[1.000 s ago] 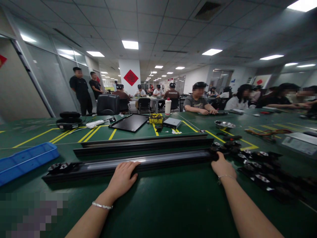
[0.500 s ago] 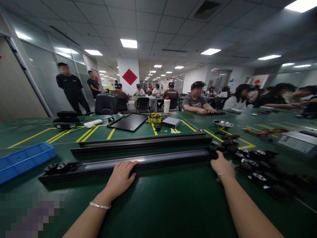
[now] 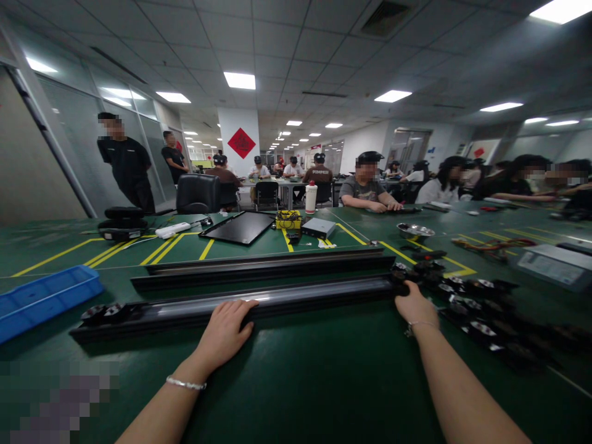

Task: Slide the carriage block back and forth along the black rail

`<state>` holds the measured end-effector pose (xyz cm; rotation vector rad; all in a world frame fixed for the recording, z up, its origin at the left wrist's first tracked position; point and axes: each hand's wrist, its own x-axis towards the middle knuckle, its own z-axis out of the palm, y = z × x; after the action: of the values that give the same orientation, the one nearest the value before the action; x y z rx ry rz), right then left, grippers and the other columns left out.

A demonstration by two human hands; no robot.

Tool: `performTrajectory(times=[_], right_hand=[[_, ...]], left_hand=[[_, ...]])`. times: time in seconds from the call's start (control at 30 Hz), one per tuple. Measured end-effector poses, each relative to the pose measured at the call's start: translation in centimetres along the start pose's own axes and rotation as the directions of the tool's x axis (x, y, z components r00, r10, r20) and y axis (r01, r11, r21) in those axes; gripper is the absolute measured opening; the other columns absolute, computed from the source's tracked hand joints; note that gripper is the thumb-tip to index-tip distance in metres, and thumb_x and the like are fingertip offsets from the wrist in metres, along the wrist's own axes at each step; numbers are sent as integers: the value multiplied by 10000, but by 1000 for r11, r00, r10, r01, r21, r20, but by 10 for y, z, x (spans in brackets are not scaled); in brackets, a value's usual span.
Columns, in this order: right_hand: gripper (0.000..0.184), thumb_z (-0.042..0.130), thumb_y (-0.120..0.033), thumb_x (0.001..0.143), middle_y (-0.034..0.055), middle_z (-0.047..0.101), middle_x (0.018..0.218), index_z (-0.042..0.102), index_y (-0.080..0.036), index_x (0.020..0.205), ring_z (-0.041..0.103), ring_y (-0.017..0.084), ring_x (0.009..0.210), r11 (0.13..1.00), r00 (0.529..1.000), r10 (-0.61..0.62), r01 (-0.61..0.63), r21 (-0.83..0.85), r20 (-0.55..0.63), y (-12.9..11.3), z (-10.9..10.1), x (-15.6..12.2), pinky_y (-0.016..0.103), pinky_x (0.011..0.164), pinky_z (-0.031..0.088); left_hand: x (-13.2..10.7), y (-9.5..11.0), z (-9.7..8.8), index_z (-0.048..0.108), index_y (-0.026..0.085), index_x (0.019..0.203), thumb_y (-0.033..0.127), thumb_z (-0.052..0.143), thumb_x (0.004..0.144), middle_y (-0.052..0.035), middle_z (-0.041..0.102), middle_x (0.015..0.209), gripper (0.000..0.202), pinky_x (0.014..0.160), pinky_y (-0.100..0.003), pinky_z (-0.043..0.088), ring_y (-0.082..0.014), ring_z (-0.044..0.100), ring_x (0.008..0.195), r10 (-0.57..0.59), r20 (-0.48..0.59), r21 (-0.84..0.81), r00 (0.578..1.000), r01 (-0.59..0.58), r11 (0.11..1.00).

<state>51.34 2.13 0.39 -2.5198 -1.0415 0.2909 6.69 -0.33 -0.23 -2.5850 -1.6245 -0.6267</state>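
A long black rail (image 3: 296,295) with a shiny grey top strip lies across the green table in front of me. My left hand (image 3: 231,322) rests on its middle, fingers laid over the strip and thumb apart on the near side. At the rail's right end, my right hand (image 3: 415,305) is closed around a small black end piece (image 3: 398,277), its fingers mostly hidden. A black part with two round metal-faced discs (image 3: 104,312) sits in the left end. Behind lies a second long black rail (image 3: 272,264), which neither hand touches.
Several dark parts with metal discs (image 3: 478,327) are heaped at right, near a metal bowl (image 3: 416,231) and a grey metal box (image 3: 555,266). A blue tray (image 3: 50,295) lies left. Farther back are a black panel (image 3: 238,227) and a bottle (image 3: 311,197). Other people sit and stand beyond.
Both hands and the rail keep practically the same places. The view shifts very slightly. The standing person at left has leaned and moved a little leftward.
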Motion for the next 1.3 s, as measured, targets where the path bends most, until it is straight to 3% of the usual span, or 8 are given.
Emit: performTrajectory(times=[0.57, 0.87, 1.3], right_hand=[[578, 400, -333, 756, 126, 569, 952, 278, -299, 1320, 584, 279, 874, 999, 999, -39, 39, -30, 2, 0, 1, 0, 379, 688, 462], [565, 387, -325, 759, 138, 573, 981, 288, -316, 1315, 578, 296, 907, 1000, 999, 23, -24, -19, -28, -6, -2, -8, 384, 687, 459], [574, 399, -333, 753, 139, 570, 1011, 292, -305, 1316, 583, 277, 898, 1000, 1000, 16, -16, 0, -16, -4, -5, -5, 388, 712, 461]], left_hand=[[1, -3, 1, 470, 278, 1174, 269, 446, 777, -18, 585, 1111, 398, 942, -384, 320, -186, 494, 1049, -9, 14, 4, 1000, 9, 1000], [0, -5, 2, 467, 280, 1182, 285, 443, 780, -21, 582, 1109, 402, 940, -387, 320, -187, 493, 1045, -7, 16, 8, 1000, 7, 1000], [1, -2, 0, 464, 283, 1174, 285, 442, 779, -12, 583, 1114, 395, 933, -377, 317, -186, 494, 1048, -3, 10, 16, 1000, 3, 1000]])
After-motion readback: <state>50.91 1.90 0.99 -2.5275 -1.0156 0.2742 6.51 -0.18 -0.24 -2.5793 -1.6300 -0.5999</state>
